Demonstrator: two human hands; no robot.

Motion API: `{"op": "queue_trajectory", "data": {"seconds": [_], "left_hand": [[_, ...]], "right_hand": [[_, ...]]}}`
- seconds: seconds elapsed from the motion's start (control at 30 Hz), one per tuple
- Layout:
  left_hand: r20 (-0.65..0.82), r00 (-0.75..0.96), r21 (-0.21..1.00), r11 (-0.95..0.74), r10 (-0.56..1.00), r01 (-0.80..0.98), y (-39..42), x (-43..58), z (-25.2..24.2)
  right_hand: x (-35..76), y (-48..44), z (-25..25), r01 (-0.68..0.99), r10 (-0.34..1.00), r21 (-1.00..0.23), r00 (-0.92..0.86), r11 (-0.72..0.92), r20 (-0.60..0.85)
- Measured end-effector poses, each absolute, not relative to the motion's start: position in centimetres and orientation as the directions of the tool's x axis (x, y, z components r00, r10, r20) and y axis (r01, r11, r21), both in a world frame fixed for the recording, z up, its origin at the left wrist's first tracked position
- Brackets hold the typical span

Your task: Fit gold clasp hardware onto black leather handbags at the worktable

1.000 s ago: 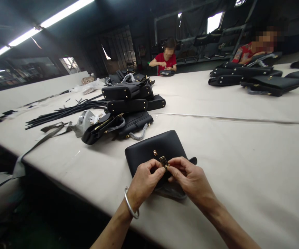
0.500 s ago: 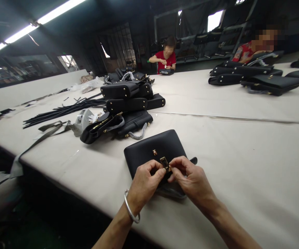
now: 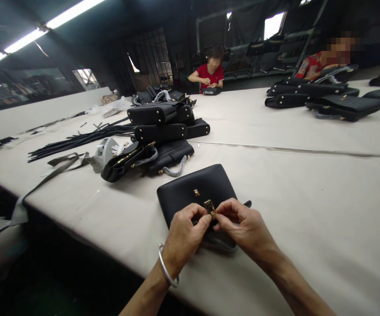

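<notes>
A wide table (image 3: 315,193) with a pale cover is stretching across most of the view. At its far side two co-workers are sitting; one in a red shirt (image 3: 207,72) is bending over a dark item, and the other is partly hidden behind a right-hand pile of bags (image 3: 311,91). A nearer pile of bags (image 3: 160,133), also black and with gold studs, is standing left of the middle, and a bundle of black strips (image 3: 81,142) is lying to the left of it. In front of the person, a black bag (image 3: 185,198) is lying flat near the table's close edge. Its upper part is showing beyond the hands, and its lower part is passing under the fingers. The left hand (image 3: 186,232) is coming over the bag from the left, the right hand (image 3: 244,224) from the right. A silver bracelet (image 3: 168,270) is circling the left wrist. Between the fingertips, a gold clasp (image 3: 209,205) is sitting on the bag. Both hands are closing thumb and finger on its lower end, one at each side; the fingertips are hiding the exact contact. A small gold fitting (image 3: 196,192) is shining just beyond the left fingers, untouched.
</notes>
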State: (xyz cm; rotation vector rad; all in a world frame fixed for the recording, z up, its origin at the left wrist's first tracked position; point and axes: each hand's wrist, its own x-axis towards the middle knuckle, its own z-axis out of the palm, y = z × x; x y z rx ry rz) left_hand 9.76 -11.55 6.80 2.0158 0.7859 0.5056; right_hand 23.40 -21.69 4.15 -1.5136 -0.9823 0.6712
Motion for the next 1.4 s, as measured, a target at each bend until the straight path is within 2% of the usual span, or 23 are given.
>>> {"op": "queue_trajectory", "data": {"seconds": [0.37, 0.67, 0.83, 1.0, 1.4], "left_hand": [[0.057, 0.714, 0.856, -0.402, 0.698, 0.325, -11.64, 9.61, 6.53], [0.039, 0.724, 0.862, -0.389, 0.689, 0.323, -11.86, 9.80, 6.78], [0.030, 0.722, 0.873, -0.369, 0.691, 0.318, -11.68, 9.77, 6.84], [0.032, 0.723, 0.868, -0.378, 0.690, 0.323, -11.71, 9.76, 6.71], [0.031, 0.728, 0.873, -0.373, 0.685, 0.314, -11.85, 9.55, 7.01]], "right_hand": [[23.33, -21.69, 4.42, 0.171, 0.874, -0.985, 0.476, 0.015, 0.096], [23.46, -21.72, 4.21, 0.095, 0.857, -0.995, 0.515, -0.029, 0.024], [23.49, -21.74, 4.40, 0.054, 0.884, -0.998, 0.468, -0.025, 0.003], [23.38, -21.59, 4.45, 0.108, 0.876, -0.994, 0.482, -0.023, 0.032], [23.24, -21.93, 4.50, 0.027, 0.880, -0.999, 0.475, -0.016, -0.001]]}}
